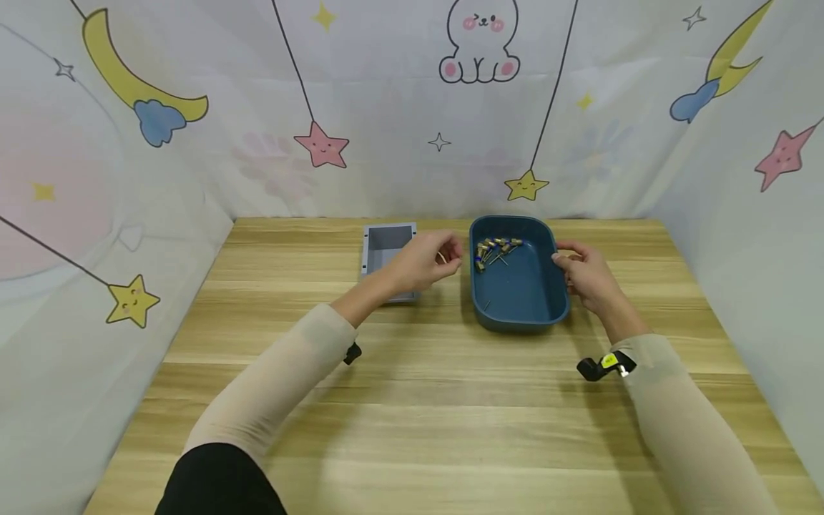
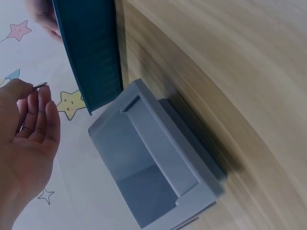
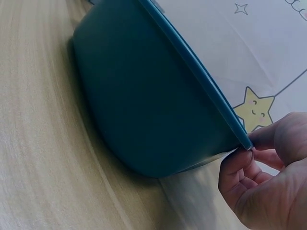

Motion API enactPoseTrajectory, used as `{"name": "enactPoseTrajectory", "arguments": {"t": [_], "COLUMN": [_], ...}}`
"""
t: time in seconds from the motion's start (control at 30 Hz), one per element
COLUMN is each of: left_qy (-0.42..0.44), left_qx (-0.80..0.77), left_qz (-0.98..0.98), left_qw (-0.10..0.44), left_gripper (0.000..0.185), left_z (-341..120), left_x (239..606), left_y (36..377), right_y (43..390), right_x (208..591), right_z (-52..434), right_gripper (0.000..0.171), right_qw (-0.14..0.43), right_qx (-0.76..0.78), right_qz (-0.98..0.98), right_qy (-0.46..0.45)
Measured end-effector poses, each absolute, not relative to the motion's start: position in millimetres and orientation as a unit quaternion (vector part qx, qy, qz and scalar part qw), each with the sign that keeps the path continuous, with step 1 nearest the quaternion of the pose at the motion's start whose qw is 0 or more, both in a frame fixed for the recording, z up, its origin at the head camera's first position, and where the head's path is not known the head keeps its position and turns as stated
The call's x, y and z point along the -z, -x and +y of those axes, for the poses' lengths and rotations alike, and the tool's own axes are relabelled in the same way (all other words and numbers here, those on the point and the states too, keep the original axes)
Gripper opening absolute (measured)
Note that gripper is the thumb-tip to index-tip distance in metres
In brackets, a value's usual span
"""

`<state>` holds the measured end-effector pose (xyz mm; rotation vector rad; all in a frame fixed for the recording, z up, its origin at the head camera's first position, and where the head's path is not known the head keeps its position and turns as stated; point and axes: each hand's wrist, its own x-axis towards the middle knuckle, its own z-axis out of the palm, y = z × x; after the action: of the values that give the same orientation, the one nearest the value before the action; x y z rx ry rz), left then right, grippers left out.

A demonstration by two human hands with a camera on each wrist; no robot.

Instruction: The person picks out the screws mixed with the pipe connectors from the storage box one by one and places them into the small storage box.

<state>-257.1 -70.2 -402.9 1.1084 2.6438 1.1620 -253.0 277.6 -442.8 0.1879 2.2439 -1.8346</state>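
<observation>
Snug beige sleeves, black cloth at the left upper arm, black wrist-mounted cameras, yellow tag on the right.

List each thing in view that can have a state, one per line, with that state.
Blue tray: on the table, right rim gripped, holding a cluster of screws.
Screws: piled at the tray's far left corner.
Grey box: open-topped, nothing visible inside.
Single screw: pinched at the fingertips, off the table.
Left hand: pinching the single screw.
Right hand: gripping the tray's rim.
</observation>
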Motion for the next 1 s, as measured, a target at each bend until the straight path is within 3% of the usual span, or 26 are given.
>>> {"name": "enactPoseTrajectory", "arguments": {"t": [1.0], "left_qy": [-0.369], "left_qx": [-0.311], "left_qz": [0.876], "left_qw": [0.007], "left_gripper": [0.004], "left_z": [-102.5], "left_x": [391.6], "left_y": [258.6], "right_y": [252.5], "right_x": [445.5], "right_z": [278.5], "right_gripper": [0.051], "right_qw": [0.106], "right_qx": [0.635], "right_qz": [0.763], "right_qy": [-0.058]}}
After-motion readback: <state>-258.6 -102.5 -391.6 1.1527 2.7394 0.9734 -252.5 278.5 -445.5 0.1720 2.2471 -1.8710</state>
